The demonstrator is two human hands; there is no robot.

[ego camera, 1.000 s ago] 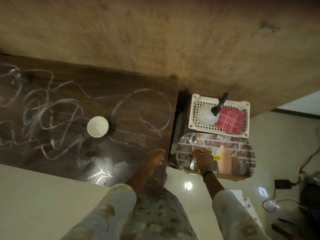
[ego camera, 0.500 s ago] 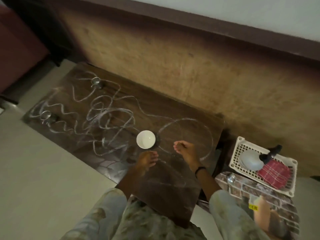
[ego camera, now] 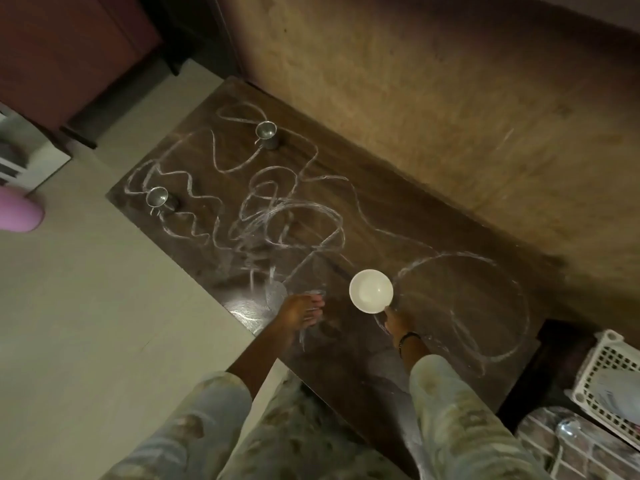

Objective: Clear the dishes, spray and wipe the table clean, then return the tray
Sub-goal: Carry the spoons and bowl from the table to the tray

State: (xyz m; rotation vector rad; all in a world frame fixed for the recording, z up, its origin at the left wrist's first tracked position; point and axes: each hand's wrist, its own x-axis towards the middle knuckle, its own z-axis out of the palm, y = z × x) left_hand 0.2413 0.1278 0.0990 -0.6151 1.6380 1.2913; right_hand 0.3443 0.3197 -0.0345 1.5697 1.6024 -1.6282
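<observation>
A dark wooden table (ego camera: pixel 433 244) scrawled with white streaks runs diagonally across the frame along a brown wall, carrying a white bowl (ego camera: pixel 371 291) at lower centre and two steel cups (ego camera: pixel 266 134) (ego camera: pixel 159 199) toward the upper left. The dish-clearing step appears to be in hand: the right hand (ego camera: pixel 396 320) touches the bowl's near rim, its finger position not discernible, while the left hand (ego camera: pixel 302 311) rests on the table with fingers relaxed, so the next move calls for a secure grip and a lift toward the tray (ego camera: pixel 568 452). The tray and white basket (ego camera: pixel 602 368) are cut off at the lower right, and their contents are hard to make out.

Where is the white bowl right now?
The white bowl sits on the dark table near its front edge, in the lower middle of the head view. The right hand touches its rim, and the left hand is just to its left.
</observation>
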